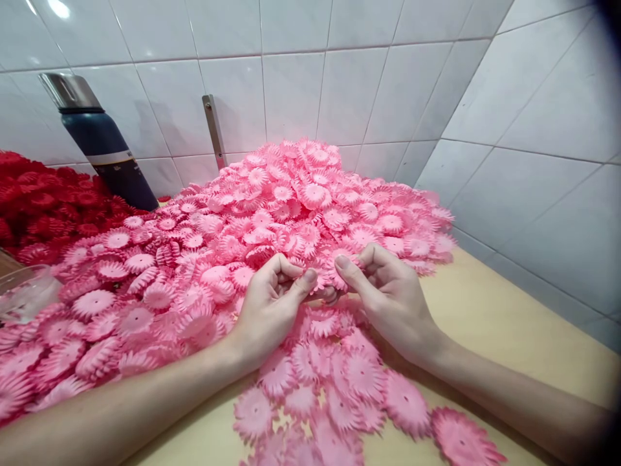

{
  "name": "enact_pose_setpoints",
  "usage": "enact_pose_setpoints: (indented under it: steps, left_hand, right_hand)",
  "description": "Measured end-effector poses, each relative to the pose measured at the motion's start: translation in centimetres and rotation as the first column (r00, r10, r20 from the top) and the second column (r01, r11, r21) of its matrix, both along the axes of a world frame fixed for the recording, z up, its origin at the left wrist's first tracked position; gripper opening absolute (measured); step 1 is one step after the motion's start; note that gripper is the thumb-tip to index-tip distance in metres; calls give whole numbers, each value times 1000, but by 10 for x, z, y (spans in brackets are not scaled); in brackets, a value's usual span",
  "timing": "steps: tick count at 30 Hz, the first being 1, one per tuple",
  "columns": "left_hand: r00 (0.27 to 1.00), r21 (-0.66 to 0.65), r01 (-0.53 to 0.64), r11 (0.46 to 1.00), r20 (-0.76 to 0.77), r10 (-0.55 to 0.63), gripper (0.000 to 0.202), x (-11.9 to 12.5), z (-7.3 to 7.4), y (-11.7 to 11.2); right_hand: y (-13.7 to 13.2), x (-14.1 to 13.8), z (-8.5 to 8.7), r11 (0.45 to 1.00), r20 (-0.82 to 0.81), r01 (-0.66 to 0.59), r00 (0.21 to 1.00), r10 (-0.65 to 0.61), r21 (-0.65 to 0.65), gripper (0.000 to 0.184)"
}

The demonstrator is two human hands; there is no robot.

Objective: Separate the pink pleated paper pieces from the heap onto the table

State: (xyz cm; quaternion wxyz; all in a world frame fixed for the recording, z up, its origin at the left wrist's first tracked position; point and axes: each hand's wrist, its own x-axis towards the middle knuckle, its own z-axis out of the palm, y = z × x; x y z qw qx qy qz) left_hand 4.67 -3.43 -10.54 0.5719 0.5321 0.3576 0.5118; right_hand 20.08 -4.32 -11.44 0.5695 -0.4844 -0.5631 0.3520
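My left hand [274, 301] is closed, its thumb and forefinger pinching the edge of a pink scalloped flower piece [326, 277]. Opposite it, my right hand [392, 301] is closed too, the thumb pressing on the pink petals from the other side. The fingertips under the piece are partly hidden. Behind both hands rises a large heap of pink flower pieces [291, 194], round with fringed edges and small centre holes. More loose pink flower pieces [339, 388] lie overlapping on the table below my wrists.
A dark blue bottle [111, 152] with a metal cap stands at the back left, beside a red heap of flower pieces [53, 200]. A clear plastic container [29, 298] sits at the left edge. White tiled walls [291, 84] bound the wooden table [485, 304].
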Motion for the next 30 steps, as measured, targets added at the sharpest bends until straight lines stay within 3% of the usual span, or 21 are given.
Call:
enact_pose_setpoints:
  steps: [5,11,13,18,25,30]
  left_hand:
    - [996,-29,47,998,80,-45,25,1,3,-3]
    - [1000,-16,20,1000,-3,-20,18,-1,1,0]
    - [998,-5,2,1000,-68,-2,16,-2,1,2]
    - [981,48,-40,998,-188,49,20,-3,2,4]
    - [995,0,-24,1000,-95,23,30,-1,0,0]
    - [998,-4,-6,1000,-70,6,31,-2,1,0]
  right_hand:
    - [-1,-1,-1,999,-14,-40,999,40,13,31]
    - [0,2,-7,960,145,-66,989,27,271,28]
    - [-1,3,-8,951,192,-86,981,29,298,27]
    - [-4,2,-7,957,169,-117,983,73,266,25]
    - [-2,0,-4,996,121,-8,993,-2,87,33]
    - [-1,-2,-1,998,-49,-58,997,59,16,32]
